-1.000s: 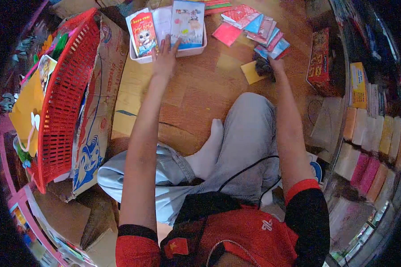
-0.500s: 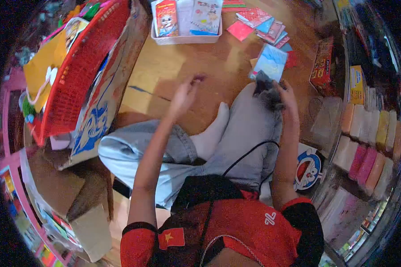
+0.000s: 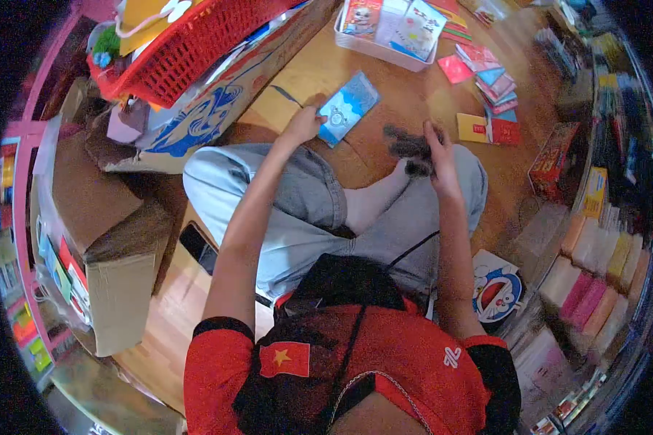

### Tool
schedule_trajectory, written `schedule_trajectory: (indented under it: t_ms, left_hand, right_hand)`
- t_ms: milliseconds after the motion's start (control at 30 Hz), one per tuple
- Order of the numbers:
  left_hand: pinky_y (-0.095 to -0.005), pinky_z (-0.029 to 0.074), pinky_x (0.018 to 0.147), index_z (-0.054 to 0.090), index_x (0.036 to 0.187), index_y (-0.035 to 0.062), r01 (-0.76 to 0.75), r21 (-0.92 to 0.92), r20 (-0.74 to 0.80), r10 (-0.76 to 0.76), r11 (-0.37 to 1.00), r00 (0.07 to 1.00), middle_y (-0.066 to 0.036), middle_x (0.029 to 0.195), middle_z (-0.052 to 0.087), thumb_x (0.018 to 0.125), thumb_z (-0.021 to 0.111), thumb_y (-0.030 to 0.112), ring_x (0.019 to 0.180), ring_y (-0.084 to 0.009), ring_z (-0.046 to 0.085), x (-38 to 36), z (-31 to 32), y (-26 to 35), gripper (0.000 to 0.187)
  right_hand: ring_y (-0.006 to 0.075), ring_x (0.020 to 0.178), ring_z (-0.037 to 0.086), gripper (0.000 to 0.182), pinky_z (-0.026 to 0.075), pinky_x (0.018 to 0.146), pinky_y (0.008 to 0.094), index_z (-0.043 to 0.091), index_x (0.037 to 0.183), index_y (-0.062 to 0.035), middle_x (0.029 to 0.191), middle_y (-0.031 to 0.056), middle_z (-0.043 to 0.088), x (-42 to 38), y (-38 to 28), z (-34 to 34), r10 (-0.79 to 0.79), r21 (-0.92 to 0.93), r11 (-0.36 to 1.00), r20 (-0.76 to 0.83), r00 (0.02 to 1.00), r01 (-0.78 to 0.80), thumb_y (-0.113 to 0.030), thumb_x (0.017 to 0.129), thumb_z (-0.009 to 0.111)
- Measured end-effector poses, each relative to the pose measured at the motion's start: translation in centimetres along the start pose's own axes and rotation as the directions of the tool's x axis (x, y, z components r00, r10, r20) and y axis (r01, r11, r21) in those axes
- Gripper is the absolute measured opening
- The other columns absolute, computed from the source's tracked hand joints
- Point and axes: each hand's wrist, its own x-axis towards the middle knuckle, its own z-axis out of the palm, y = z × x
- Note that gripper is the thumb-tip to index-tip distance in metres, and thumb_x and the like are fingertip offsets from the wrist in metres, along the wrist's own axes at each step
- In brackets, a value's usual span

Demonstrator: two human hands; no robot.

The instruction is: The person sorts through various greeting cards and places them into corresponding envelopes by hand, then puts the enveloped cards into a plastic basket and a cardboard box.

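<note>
My left hand pinches the lower left edge of a blue and white paper envelope with a round drawing on it, above the wooden floor. My right hand is closed against a dark grey, soft-looking thing over my foot. That thing is blurred, and I cannot make out its kind. Red and yellow envelopes lie on the floor beyond my right hand. Farther off is a fanned pile of pink, red and blue envelopes.
A white bin of printed packets stands ahead. To the left are a red basket, a cardboard box and a phone. A red box and stacked packs line the right side.
The blue envelope has gone from the right-hand side into my left hand. My right hand has moved left with the dark grey thing, and the camera view has shifted.
</note>
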Motion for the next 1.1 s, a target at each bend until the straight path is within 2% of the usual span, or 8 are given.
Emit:
schedule_trajectory:
  t_ms: [200, 333, 433, 733, 800, 867, 967, 1100]
  left_hand:
    - [-0.0534, 0.028, 0.097, 0.028, 0.133, 0.0061, 0.075, 0.508, -0.106, -0.024, 0.858, 0.994, -0.018, 0.139, 0.024, 0.072, 0.065, 0.044, 0.125, -0.0322, 0.03, -2.5, -1.5, 2.0, 0.081]
    - [-0.0638, 0.009, 0.1, 0.003, 0.141, 0.0107, 0.141, 0.522, 0.073, -0.208, 0.841, 0.975, -0.013, 0.148, -0.003, 0.067, 0.061, 0.061, 0.136, -0.0311, 0.002, -3.7, 1.0, -0.1, 0.107]
    - [-0.064, 0.006, 0.101, -0.004, 0.141, 0.0099, 0.145, 0.578, 0.105, -0.249, 0.803, 0.963, -0.011, 0.148, -0.007, 0.067, 0.059, 0.062, 0.136, -0.0293, -0.002, -3.4, 0.9, 0.4, 0.11]
    - [-0.0603, -0.003, 0.102, -0.008, 0.14, 0.0093, 0.206, 0.551, 0.171, -0.351, 0.809, 0.921, -0.008, 0.147, -0.014, 0.067, 0.064, 0.056, 0.136, -0.022, -0.013, -3.3, 1.4, 0.0, 0.112]
    - [-0.0601, -0.004, 0.102, -0.008, 0.14, 0.0093, 0.226, 0.503, 0.183, -0.358, 0.834, 0.916, -0.007, 0.147, -0.015, 0.067, 0.063, 0.057, 0.136, -0.0219, -0.014, -3.4, 1.0, 0.3, 0.113]
    - [-0.0599, -0.006, 0.102, -0.01, 0.14, 0.0095, 0.211, 0.512, 0.19, -0.35, 0.832, 0.917, -0.008, 0.147, -0.016, 0.067, 0.062, 0.058, 0.136, -0.0224, -0.014, -3.3, 1.0, 0.3, 0.113]
    - [-0.06, -0.006, 0.102, -0.01, 0.14, 0.0088, 0.235, 0.519, 0.216, -0.392, 0.822, 0.894, -0.008, 0.147, -0.017, 0.067, 0.063, 0.057, 0.136, -0.0232, -0.013, -3.0, 0.8, 0.7, 0.114]
    - [-0.0609, -0.007, 0.101, -0.011, 0.14, 0.0081, 0.163, 0.717, 0.143, -0.372, 0.678, 0.917, -0.009, 0.147, -0.016, 0.067, 0.062, 0.058, 0.136, -0.0238, -0.013, -3.2, 2.2, -0.9, 0.115]
  right_hand:
    - [0.0214, 0.087, 0.057, 0.043, 0.047, 0.076, 0.0324, 0.051, 0.107, 0.0017, 0.105, 0.015, 0.055, 5.3, 0.7, 6.2, -0.172, -0.244, 0.954, 0.024, 0.985, 0.173, -0.029, 0.08, 0.064]
    - [0.0341, 0.099, 0.054, 0.043, 0.044, 0.084, 0.0404, 0.053, 0.111, 0.0038, 0.11, 0.0244, 0.053, 10.3, 6.2, 11.5, -0.556, -0.787, 0.407, 0.19, 0.809, 0.464, -0.024, 0.08, 0.062]
    - [0.0403, 0.101, 0.049, 0.046, 0.042, 0.086, 0.0435, 0.05, 0.118, 0.0002, 0.108, 0.027, 0.052, 10.9, 10.1, 14.0, -0.571, -0.842, 0.294, 0.225, 0.79, 0.453, -0.023, 0.08, 0.06]
    - [0.0301, 0.088, 0.056, 0.042, 0.046, 0.078, 0.0399, 0.057, 0.113, -0.0123, 0.1, 0.0119, 0.059, 6.8, 5.1, 12.8, 0.012, -0.533, 0.048, 0.846, 0.533, 0.845, -0.024, 0.073, 0.061]
    - [0.0302, 0.084, 0.058, 0.036, 0.047, 0.076, 0.0395, 0.059, 0.108, -0.0138, 0.095, 0.0123, 0.062, 11.1, 8.3, 12.4, -0.181, -0.537, 0.107, 0.817, 0.548, 0.837, -0.025, 0.074, 0.061]
    - [0.029, 0.084, 0.06, 0.031, 0.047, 0.074, 0.0398, 0.061, 0.103, -0.0142, 0.09, 0.0116, 0.064, 12.0, 7.6, 13.2, -0.462, -0.785, 0.337, 0.342, 0.818, 0.519, -0.025, 0.074, 0.061]
    - [0.0287, 0.087, 0.06, 0.03, 0.047, 0.073, 0.0411, 0.06, 0.102, -0.0132, 0.09, 0.0128, 0.063, 7.9, 7.3, 15.9, -0.231, -0.849, 0.297, 0.381, 0.895, 0.438, -0.026, 0.075, 0.061]
    - [0.0319, 0.082, 0.059, 0.035, 0.048, 0.071, 0.0422, 0.056, 0.104, -0.0129, 0.09, 0.0146, 0.061, 4.5, 8.4, 15.3, -0.116, -0.678, 0.116, 0.717, 0.687, 0.726, -0.026, 0.072, 0.063]
